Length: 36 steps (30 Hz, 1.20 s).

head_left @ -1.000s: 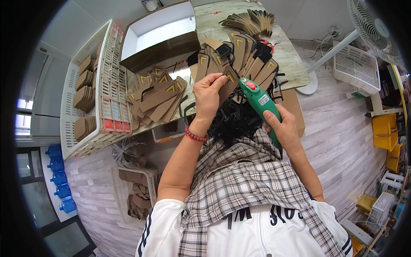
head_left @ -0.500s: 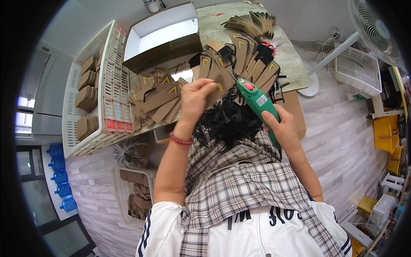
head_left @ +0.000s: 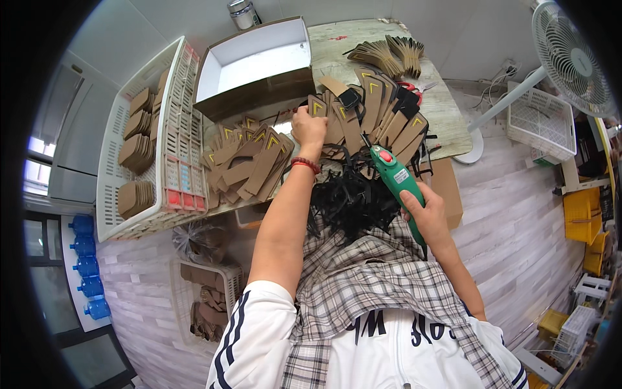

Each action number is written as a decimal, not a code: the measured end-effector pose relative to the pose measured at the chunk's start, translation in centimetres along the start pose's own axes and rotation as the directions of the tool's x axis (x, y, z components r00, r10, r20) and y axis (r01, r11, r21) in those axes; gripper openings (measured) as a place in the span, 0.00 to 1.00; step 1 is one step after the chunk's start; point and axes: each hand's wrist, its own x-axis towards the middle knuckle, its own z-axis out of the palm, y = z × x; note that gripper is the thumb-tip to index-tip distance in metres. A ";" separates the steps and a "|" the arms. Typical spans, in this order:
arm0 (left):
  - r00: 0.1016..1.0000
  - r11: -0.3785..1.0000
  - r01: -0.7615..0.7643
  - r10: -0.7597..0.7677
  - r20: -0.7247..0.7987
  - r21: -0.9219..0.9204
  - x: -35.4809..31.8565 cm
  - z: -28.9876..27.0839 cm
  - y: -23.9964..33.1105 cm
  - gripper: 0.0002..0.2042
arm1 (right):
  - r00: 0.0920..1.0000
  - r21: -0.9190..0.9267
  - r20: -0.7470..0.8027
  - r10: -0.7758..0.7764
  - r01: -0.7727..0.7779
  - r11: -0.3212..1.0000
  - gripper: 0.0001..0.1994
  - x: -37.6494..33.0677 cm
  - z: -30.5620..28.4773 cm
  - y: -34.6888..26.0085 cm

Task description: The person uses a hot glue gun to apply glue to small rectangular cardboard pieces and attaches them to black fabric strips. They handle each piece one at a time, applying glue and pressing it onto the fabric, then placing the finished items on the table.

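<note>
My right hand (head_left: 427, 211) is wrapped round a green handheld electric cutter (head_left: 396, 174) with a red button, its dark tip directed at the pile. My left hand (head_left: 310, 128) reaches to the table with its fingers closed at a flat brown piece (head_left: 317, 107) bearing a yellow chevron; the fingertips are partly hidden. To its right, similar brown pieces (head_left: 372, 97) fan out, some with black patches. More brown pieces (head_left: 256, 165) lie heaped to the left of my hand. Tangled black strips (head_left: 356, 194) hang at the table's near edge and over my checked apron (head_left: 363, 279).
A box (head_left: 256, 61) with a white inside stands at the back, beside a white basket (head_left: 159, 188) of stacked brown pieces. Red scissors (head_left: 414, 91) and bundled pieces (head_left: 382, 58) lie on the far table. A fan (head_left: 570, 55) stands at the right; another basket (head_left: 230, 285) is below.
My left hand has moved from in front of the cutter forward to the pieces on the table. The brown piece it held up is no longer raised. The cutter stays in my right hand.
</note>
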 end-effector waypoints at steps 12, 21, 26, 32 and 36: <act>0.983 0.321 0.180 -0.021 0.183 -0.930 -8.0 -7.3 5.7 0.02 | 1.000 -0.026 -0.008 -0.026 0.026 0.999 0.15 0.5 1.2 -2.0; 0.950 0.181 0.309 -0.097 0.296 -0.934 -11.0 -5.7 7.0 0.04 | 1.000 -0.057 -0.013 -0.027 0.026 0.998 0.16 0.0 0.6 -1.7; 0.939 0.175 0.343 -0.072 0.336 -0.923 -11.8 -4.8 6.5 0.04 | 0.999 -0.050 -0.019 -0.036 0.035 0.998 0.16 -0.1 0.6 -1.3; 0.929 0.222 0.369 -0.078 0.361 -0.902 -12.9 -4.4 6.4 0.03 | 0.999 -0.004 -0.030 -0.035 0.035 0.999 0.17 0.0 0.5 -1.3; 0.925 0.267 0.376 -0.057 0.375 -0.887 -13.4 -4.1 5.7 0.03 | 0.999 0.025 -0.039 -0.036 0.037 0.999 0.17 0.1 0.4 -1.3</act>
